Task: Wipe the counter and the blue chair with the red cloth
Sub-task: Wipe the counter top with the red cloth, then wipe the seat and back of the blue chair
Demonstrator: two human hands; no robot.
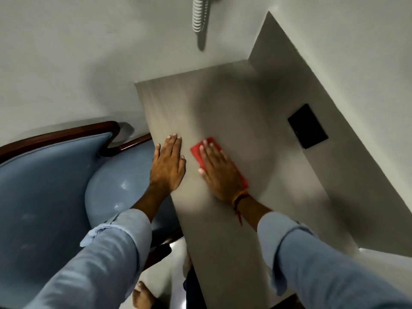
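Note:
A pale grey counter (223, 103) runs away from me toward the wall. My right hand (219, 172) lies flat, fingers together, pressing a folded red cloth (197, 150) onto the counter's middle. The cloth shows past the fingertips and along the outer side of the hand. My left hand (168, 163) rests flat on the counter's left edge, fingers spread slightly, holding nothing. To the left and lower stands the blue chair (44, 186), with a blue padded back, a rounded blue seat (120, 190) and a dark wooden frame.
A black wall plate (307, 126) sits on the angled wall to the counter's right. A white ribbed hose (200, 14) hangs on the far wall. A bare foot (142, 297) stands on the shiny floor below the counter's near edge.

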